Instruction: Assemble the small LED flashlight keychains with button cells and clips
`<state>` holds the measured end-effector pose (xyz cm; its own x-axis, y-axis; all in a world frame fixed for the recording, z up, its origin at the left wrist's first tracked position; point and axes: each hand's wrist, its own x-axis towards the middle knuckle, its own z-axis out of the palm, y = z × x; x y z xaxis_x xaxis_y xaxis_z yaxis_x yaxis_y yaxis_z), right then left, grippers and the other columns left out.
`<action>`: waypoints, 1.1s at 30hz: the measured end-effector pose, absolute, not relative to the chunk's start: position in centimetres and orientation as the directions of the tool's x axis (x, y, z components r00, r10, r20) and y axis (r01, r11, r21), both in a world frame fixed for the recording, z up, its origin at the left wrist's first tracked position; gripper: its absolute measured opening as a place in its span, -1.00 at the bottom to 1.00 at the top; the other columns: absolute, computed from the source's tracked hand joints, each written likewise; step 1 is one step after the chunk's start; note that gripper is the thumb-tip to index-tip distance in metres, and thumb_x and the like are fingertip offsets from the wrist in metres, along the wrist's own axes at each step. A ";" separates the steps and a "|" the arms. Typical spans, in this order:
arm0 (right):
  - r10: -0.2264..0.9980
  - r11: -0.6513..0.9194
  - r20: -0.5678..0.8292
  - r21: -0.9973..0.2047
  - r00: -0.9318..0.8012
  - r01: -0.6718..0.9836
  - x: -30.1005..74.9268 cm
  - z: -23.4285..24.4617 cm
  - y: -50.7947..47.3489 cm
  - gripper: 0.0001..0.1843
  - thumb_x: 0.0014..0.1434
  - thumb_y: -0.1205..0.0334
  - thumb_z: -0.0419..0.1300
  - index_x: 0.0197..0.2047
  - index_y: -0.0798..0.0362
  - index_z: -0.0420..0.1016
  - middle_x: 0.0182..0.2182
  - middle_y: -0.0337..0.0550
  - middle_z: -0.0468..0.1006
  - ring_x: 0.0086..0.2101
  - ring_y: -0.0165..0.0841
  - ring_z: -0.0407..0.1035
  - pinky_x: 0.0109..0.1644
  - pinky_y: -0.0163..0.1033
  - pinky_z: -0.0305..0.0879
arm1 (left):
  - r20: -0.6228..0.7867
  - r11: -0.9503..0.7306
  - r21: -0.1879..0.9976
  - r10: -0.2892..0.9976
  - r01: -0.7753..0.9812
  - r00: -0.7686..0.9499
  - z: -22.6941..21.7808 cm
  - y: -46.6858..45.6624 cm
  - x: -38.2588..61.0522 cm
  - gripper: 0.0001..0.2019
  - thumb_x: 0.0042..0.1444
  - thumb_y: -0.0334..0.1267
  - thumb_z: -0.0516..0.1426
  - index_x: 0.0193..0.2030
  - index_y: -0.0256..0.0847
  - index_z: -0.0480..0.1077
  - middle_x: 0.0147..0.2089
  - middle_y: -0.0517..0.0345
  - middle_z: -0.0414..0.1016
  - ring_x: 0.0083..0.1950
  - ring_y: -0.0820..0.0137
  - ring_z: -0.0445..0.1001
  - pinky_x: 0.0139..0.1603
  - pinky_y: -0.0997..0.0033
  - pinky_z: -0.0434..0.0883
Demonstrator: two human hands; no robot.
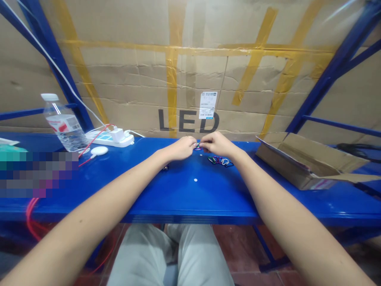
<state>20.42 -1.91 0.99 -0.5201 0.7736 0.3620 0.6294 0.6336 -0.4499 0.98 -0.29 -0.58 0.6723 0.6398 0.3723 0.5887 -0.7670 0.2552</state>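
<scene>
We sit at a blue table (190, 198) with both arms stretched out. Our left hand (184, 147) and our right hand (217, 143) meet in the middle, far back near the wall (190, 79) of brown card. The fingertips of both hands pinch one tiny clip (197, 147) between them. It is held just above the table top. It is so small that we cannot see its shape well. We think it takes fingertips, not whole hands, because the thing is so little. The hands stay close so each one can grip its own end.

A bunch of clips (220, 161) in green, pink and dark colours lies on the table just beside the right hand. They look hooked in a short row. They lie that near, we guess, so the hand can get to them with no long reach. A small dark bit (166, 168) lies by the left wrist. We cannot tell what it is.

Off to the left stand a water bottle (64, 127) and a white plug strip (111, 139), well apart from the hands. A red cord (32, 222) hangs over the table edge. On the right lies an open box (300, 163), tipped on its side, near the right arm.
</scene>
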 end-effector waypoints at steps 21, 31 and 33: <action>0.809 0.581 0.310 -0.558 -0.500 0.593 20.8 0.3 -1.4 -0.72 0.13 0.18 0.14 -0.56 0.10 0.44 -0.62 -0.20 0.48 -0.56 -0.40 0.33 -0.42 -0.28 0.20 | 0.447 -0.723 0.460 0.690 0.515 0.570 -0.8 -0.6 0.7 -0.88 0.20 -0.39 0.00 -0.32 -0.19 0.32 -0.36 0.16 0.47 -0.31 0.36 0.42 -0.25 0.35 0.32; 0.829 0.514 0.267 -0.711 -0.492 0.480 20.8 0.2 -1.3 -0.64 0.12 0.05 0.22 -0.58 0.11 0.43 -0.63 -0.16 0.49 -0.59 -0.41 0.33 -0.44 -0.28 0.24 | 0.566 -0.752 0.556 0.655 0.355 0.501 -0.7 -0.5 0.6 -0.95 0.08 -0.34 0.20 -0.35 -0.24 0.41 -0.28 0.14 0.56 -0.18 0.35 0.50 -0.11 0.33 0.38; 0.824 0.520 0.269 -0.708 -0.498 0.477 20.8 0.1 -1.2 -0.64 0.13 0.04 0.22 -0.58 0.11 0.43 -0.63 -0.16 0.48 -0.59 -0.41 0.32 -0.44 -0.28 0.24 | 0.561 -0.760 0.524 0.647 0.384 0.517 -0.4 -0.8 0.6 -0.95 0.13 -0.31 0.17 -0.34 -0.23 0.40 -0.29 0.16 0.54 -0.21 0.36 0.48 -0.14 0.35 0.37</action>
